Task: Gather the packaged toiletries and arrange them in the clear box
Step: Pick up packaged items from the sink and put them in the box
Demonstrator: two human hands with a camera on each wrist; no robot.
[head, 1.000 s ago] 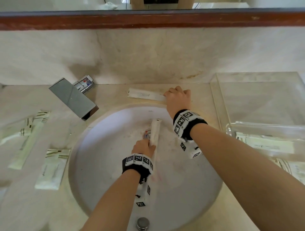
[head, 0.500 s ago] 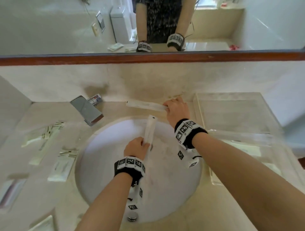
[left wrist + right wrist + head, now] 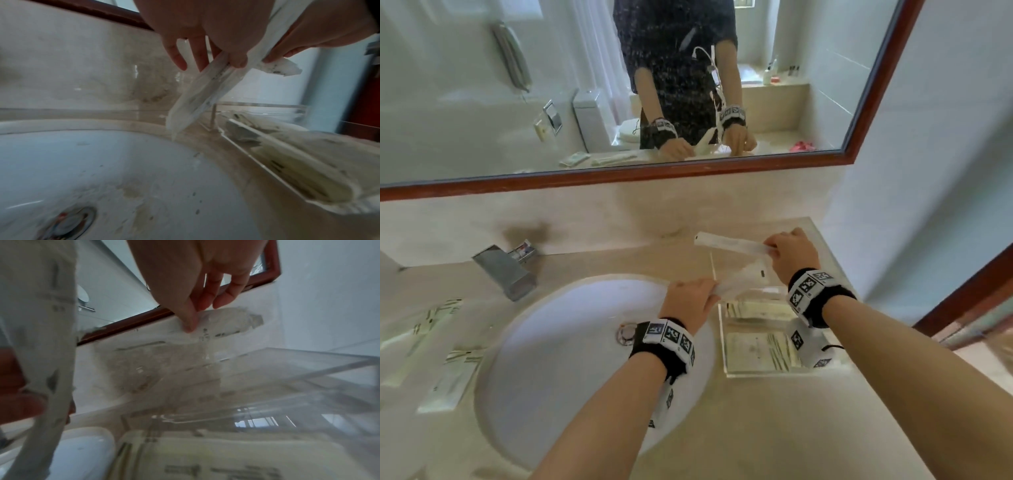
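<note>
Pinching a long packet [image 3: 729,243], right hand [image 3: 792,253] above clear box [image 3: 756,371]; left hand [image 3: 690,298] gripping another packet [image 3: 743,279]

Left hand [image 3: 205,29] grip on white packet [image 3: 207,91], above sink [image 3: 102,162] beside clear box [image 3: 267,162].

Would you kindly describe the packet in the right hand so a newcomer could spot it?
Find the clear box right of the sink. Above its far end, the right hand pinches a long white packet. Unlike the packets lying inside, it is held level in the air.

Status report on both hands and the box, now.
Left hand grips one long packet; right hand pinches another packet. Both above the clear box, packets already inside. Nothing blocking.
</note>
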